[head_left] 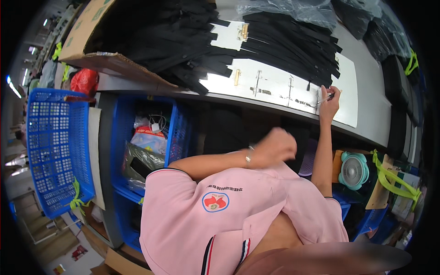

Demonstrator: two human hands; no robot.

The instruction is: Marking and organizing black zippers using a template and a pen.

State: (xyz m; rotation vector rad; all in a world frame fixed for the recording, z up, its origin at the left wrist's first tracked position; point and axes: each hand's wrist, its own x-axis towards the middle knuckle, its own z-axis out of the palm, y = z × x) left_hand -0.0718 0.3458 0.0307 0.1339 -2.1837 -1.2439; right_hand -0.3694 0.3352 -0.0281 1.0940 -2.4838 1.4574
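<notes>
My right hand (329,104) is at the front edge of a white board (346,94), closed around a slim pen-like tool (324,99) with a pale tip and a dark end. The tool's tip points at marks on the board. Just behind that hand lie the ends of a flat bundle of black strips (288,46). My left hand (277,145) is curled in front of my chest, apart from the table, with a bracelet (249,155) at the wrist. Whatever its fingers may hold is hidden.
A cardboard box (119,59) at the left spills more black strips (183,50) onto the board. Clear plastic (293,11) lies at the back. Blue baskets (59,151) stand left and under the table. A turquoise fan (354,169) sits at the right below the table edge.
</notes>
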